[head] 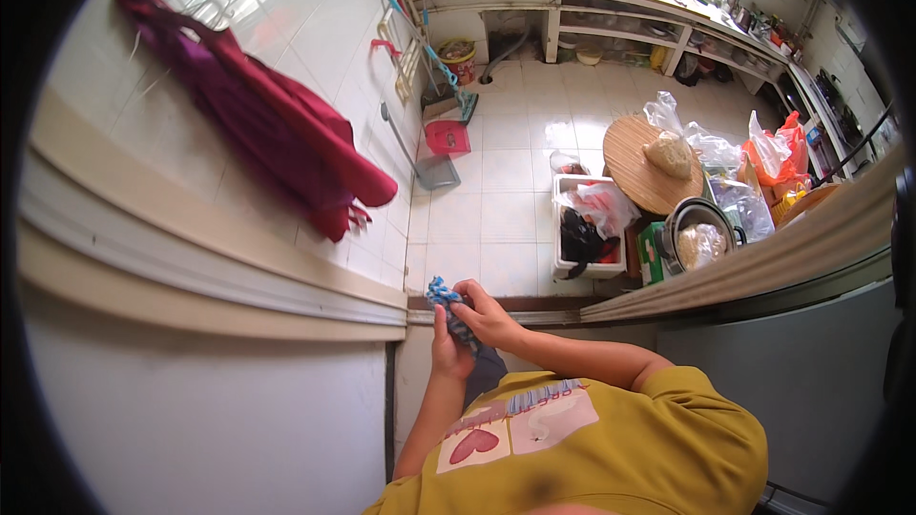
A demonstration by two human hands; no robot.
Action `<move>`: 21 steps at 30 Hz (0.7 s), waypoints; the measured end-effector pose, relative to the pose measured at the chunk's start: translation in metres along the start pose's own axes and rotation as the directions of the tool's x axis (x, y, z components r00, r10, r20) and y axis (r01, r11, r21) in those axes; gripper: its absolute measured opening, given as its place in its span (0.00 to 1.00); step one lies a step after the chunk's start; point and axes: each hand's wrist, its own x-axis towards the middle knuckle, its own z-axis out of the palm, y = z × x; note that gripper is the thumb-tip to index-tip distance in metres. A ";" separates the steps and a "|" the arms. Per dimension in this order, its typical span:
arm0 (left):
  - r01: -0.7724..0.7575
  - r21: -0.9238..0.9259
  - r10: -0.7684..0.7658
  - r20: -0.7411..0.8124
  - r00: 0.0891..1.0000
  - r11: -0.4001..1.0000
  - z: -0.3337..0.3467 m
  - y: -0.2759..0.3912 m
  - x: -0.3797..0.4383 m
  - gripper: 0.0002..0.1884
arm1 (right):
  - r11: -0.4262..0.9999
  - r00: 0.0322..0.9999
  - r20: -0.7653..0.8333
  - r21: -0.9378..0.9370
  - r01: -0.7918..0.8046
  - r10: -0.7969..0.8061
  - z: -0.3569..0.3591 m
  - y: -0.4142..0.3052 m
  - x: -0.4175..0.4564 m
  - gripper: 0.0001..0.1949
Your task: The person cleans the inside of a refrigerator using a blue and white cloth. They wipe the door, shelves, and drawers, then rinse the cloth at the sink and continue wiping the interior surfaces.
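Observation:
A crumpled blue, white and dark patterned cloth (444, 293) is bunched between my two hands, in front of my body at the doorway. My left hand (449, 350) holds it from below and the left, thumb pointing up. On the cloth's right side, the fingers of my right hand (489, 316) pinch it near the top. Part of the cloth hangs down between the palms, and the hands hide some of it.
A door sill (529, 317) crosses just ahead. Beyond it stand a white foam box (621, 266) with bags, a round wooden board (630, 164) and a metal pot (673, 229). Dustpans (438, 173) and a mop (466, 107) are by the left wall, where red aprons (286, 150) hang.

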 end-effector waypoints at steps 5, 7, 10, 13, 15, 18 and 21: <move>0.062 0.058 -0.065 0.051 0.997 0.996 0.028 0.066 0.113 0.25 | 0.884 0.981 -0.087 -0.452 0.115 -0.172 -0.032 -0.042 0.110 0.22; 0.200 0.020 -0.201 0.098 0.975 0.980 0.032 0.094 0.164 0.26 | 0.899 0.932 -0.218 -0.395 0.189 -0.291 -0.063 -0.031 0.150 0.24; 0.218 0.056 -0.222 0.075 0.972 0.974 0.055 0.120 0.242 0.24 | 0.946 0.914 -0.384 -0.324 0.001 -0.133 -0.142 -0.007 0.188 0.20; 0.203 0.096 -0.210 0.077 0.975 0.975 0.080 0.142 0.318 0.25 | 0.734 0.831 -0.555 -0.544 -0.407 0.049 -0.232 0.030 0.188 0.17; 0.182 0.148 -0.195 0.080 0.977 0.972 0.097 0.150 0.371 0.27 | 0.541 0.763 -0.637 -0.606 -0.584 0.109 -0.289 0.083 0.165 0.20; 0.202 0.025 -0.203 0.078 0.976 0.979 0.117 0.159 0.453 0.26 | 0.384 0.549 -0.738 -0.411 -0.827 0.392 -0.337 0.089 0.150 0.22; 0.162 -0.056 -0.156 0.104 0.982 0.985 0.133 0.169 0.531 0.22 | 0.314 0.454 -0.796 -0.347 -0.884 0.399 -0.391 0.092 0.191 0.20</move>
